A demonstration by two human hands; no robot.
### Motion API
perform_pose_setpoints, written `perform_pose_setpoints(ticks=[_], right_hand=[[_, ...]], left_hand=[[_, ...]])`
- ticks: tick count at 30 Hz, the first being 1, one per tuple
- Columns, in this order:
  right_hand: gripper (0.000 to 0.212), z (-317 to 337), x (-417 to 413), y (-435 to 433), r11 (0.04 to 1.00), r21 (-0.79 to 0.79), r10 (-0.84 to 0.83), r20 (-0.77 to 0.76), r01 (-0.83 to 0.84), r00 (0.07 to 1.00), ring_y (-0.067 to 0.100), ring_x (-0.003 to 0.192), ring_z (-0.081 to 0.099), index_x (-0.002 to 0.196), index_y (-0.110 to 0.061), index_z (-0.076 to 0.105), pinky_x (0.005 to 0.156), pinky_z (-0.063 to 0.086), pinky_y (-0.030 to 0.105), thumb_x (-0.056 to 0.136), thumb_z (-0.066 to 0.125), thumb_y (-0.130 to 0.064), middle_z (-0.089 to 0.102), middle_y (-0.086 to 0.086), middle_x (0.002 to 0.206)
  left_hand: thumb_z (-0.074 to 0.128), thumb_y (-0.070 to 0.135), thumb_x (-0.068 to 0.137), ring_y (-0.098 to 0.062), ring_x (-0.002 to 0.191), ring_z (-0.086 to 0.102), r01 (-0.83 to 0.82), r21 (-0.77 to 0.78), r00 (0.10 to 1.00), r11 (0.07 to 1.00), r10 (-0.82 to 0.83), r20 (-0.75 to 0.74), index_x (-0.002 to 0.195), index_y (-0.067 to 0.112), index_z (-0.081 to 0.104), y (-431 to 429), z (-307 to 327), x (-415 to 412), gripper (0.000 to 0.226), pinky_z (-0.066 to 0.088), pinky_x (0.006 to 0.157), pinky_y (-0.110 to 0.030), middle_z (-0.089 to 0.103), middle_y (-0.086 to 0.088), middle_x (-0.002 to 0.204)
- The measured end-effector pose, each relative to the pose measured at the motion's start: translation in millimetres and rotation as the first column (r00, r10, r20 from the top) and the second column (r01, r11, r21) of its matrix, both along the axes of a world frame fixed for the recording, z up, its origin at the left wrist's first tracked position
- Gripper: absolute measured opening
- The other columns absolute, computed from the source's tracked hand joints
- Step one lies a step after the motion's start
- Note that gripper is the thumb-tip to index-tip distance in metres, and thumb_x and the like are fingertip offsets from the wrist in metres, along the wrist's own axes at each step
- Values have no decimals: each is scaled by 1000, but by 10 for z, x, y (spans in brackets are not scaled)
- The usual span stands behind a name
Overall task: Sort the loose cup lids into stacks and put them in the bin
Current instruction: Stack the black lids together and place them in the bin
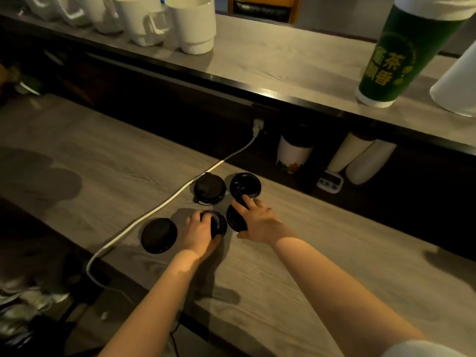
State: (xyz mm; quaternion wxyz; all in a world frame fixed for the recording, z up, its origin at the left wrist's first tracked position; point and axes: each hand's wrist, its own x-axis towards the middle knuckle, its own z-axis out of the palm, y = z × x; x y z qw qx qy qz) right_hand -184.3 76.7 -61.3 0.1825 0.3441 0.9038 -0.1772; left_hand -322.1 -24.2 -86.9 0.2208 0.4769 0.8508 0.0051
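Note:
Several black cup lids lie on the wooden counter (296, 266). My left hand (197, 234) is closed around one black lid (219, 222) that rests on the counter. My right hand (257, 221) grips another black lid (233, 217), tilted up on its edge. Loose lids lie apart from my hands: one at the near left (159, 235), one at the far left (210, 188) and one at the far right (245, 185), just beyond my right fingertips. No bin is in view.
A white power cable (164, 204) runs across the counter left of the lids to a plug (257, 124). White mugs (190, 21) and a green cup (394, 52) stand on the raised shelf. Paper cups (293, 153) and a small timer (330, 182) sit under it.

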Motion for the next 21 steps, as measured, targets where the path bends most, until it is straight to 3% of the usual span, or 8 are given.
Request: perform_pose_setpoints(ticks=[3, 8, 12, 16, 21], right_hand=[[79, -34, 78, -2, 998, -8, -62, -68, 61, 996, 34, 134, 28, 147, -26, 20, 105, 36, 47, 84, 65, -40, 20, 10, 151], [77, 20, 311, -37, 991, -54, -135, -244, 126, 960, 27, 123, 40, 141, -26, 32, 101, 38, 40, 77, 70, -45, 38, 5, 133], [79, 99, 509, -114, 962, -143, -271, -416, 232, 868, 25, 117, 46, 140, -25, 34, 97, 45, 39, 74, 74, -43, 37, 2, 126], [80, 198, 768, -187, 940, -169, -342, -493, 298, 800, 25, 116, 46, 139, -22, 37, 98, 46, 35, 72, 77, -38, 34, 2, 127], [76, 360, 1183, -273, 894, -169, -433, -567, 415, 701, 22, 118, 43, 136, -21, 40, 101, 43, 35, 71, 77, -38, 36, -1, 127]], left_hand=[[61, 36, 87, -33, 132, 28, -23, 40, 999, 999, 22, 25, 141, 12, 31, -47, 14, 66, 66, 30, 105, -37, 28, -12, 146], [64, 37, 83, -31, 130, 31, -37, 83, 999, 996, 35, 22, 139, 13, 33, -93, 37, 141, 69, 30, 105, -36, 37, -10, 143], [66, 39, 80, -30, 133, 26, -46, 84, 998, 995, 42, 51, 140, 14, 31, -108, 120, 188, 74, 28, 107, -37, 38, -9, 142], [69, 36, 78, -34, 137, 20, -101, 111, 988, 989, 86, 128, 143, 15, 25, -162, 325, 311, 81, 28, 111, -43, 27, -12, 147], [74, 32, 74, -32, 128, 40, -82, 276, 985, 958, 37, 166, 142, 17, 28, -239, 638, 618, 83, 39, 101, -40, 24, -10, 147]])
